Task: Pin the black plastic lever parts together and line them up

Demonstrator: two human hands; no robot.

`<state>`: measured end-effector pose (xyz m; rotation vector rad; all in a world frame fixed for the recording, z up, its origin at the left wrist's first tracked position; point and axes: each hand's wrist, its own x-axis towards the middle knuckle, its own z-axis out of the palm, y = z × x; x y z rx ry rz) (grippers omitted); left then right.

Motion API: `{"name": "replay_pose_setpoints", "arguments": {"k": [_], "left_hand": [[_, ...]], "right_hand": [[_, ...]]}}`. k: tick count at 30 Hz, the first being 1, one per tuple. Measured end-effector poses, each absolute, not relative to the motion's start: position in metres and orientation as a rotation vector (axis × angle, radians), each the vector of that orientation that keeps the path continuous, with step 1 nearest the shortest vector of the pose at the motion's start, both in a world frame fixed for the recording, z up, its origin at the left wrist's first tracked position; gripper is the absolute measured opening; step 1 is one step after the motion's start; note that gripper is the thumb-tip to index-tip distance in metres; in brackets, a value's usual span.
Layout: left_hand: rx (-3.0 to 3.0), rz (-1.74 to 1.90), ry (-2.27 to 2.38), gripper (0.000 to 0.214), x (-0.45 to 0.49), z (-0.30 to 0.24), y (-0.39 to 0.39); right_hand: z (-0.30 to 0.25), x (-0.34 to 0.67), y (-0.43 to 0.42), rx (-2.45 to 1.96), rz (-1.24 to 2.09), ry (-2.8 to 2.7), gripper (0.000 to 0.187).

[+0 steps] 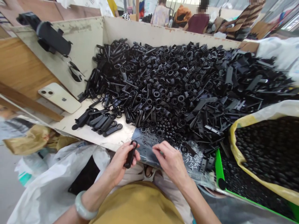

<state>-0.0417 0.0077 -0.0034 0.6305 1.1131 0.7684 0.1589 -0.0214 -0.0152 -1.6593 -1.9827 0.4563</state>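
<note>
My left hand point(120, 161) is closed round a black plastic arm with a ring end point(130, 154), held upright at the near edge of the work tray point(93, 133). My right hand point(169, 160) rests on a grey sheet point(146, 151) strewn with small pins point(193, 160); its fingers are pinched together, and what they hold is too small to make out. A huge pile of black plastic rings and arms point(177, 84) fills the tray beyond both hands.
A row of assembled black arms point(100, 121) lies at the tray's left. A phone point(59, 97) leans on the tray wall. A yellow bag of black parts point(268, 152) and a green bin point(219, 169) stand right. White bags point(49, 183) lie left. People sit behind.
</note>
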Motion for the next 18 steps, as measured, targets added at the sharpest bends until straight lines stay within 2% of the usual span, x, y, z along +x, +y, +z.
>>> {"name": "replay_pose_setpoints", "arguments": {"k": [3,8,14,18], "left_hand": [[0.671,0.771,1.071,0.039,-0.036,-0.001,0.011],[0.697,0.687,0.982,0.044,-0.027,0.004,0.014],[0.739,0.598,0.952,0.046,-0.020,-0.004,0.012],[0.718,0.602,0.949,0.043,-0.018,-0.006,0.023]], "right_hand": [[-0.024,0.160,-0.031,-1.745,0.384,-2.095,0.025],[-0.024,0.160,-0.021,-1.694,0.388,-1.915,0.023],[-0.014,0.179,0.016,-1.916,0.082,-1.796,0.023],[-0.016,0.185,0.030,-1.955,0.086,-1.839,0.020]]}}
